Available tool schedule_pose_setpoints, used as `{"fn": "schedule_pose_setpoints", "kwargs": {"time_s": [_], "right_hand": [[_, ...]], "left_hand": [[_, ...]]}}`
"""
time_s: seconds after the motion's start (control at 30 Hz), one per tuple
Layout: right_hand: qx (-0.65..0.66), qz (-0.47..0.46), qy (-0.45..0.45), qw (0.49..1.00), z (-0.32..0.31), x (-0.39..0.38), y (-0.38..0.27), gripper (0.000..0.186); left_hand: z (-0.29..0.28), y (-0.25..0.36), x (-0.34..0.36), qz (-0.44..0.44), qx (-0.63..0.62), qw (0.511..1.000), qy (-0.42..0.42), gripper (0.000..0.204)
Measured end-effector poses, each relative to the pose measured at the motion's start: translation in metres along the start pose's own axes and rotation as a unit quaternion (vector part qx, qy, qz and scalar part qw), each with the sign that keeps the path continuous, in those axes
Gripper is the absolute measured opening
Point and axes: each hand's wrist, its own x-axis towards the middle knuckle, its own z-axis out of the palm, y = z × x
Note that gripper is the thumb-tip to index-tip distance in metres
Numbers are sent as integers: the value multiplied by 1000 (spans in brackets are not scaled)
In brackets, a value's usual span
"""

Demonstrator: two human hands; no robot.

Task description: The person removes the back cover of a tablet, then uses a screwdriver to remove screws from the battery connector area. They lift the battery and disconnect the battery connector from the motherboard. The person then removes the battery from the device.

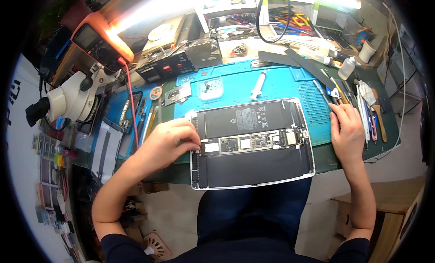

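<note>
An opened tablet (pixel 244 168) lies across the near edge of the bench, its back shell facing up with two black battery cells (pixel 247 120) and a long circuit board (pixel 249 143) between them. At its left edge my left hand (pixel 170 138) is closed, thumb and fingertips together beside the end of the board; whatever they pinch is hidden. My right hand (pixel 346 131) is curled to the right of the tablet, among hand tools. Its fingertips meet the lower end of a slim, pen-like tool (pixel 321 90); whether they grip it cannot be made out.
Beyond the tablet, a syringe (pixel 258 85) and a clear tray of small parts (pixel 210 89) rest on the blue mat (pixel 235 75). A microscope (pixel 68 98) and an orange multimeter (pixel 102 41) crowd the left. Brushes and tweezers (pixel 369 104) lie right, near a white bottle (pixel 347 68).
</note>
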Motion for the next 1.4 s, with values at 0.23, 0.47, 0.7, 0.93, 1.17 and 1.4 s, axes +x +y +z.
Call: {"fn": "schedule_pose_setpoints", "kwargs": {"time_s": [0.23,0.47,0.7,0.93,1.17,1.4], "right_hand": [[-6,0,7,1000,0,-1,-1,21],[-17,-15,13,1000,-2,0,0,23],[99,40,-16,994,-43,-7,-27,26],[318,223,-287,876,-79,-49,-66,38],[404,318,-229,827,-62,-55,-86,46],[497,386,-228,743,-59,-64,-81,50]], "left_hand": [[-3,1,-5,-2,-10,1000,10,13],[6,6,-21,114,95,985,91,32],[16,14,-40,177,230,949,125,43],[39,30,-60,235,154,931,232,36],[141,60,-76,-136,-629,760,-90,65],[149,91,-36,-247,-703,666,-48,80]]}}
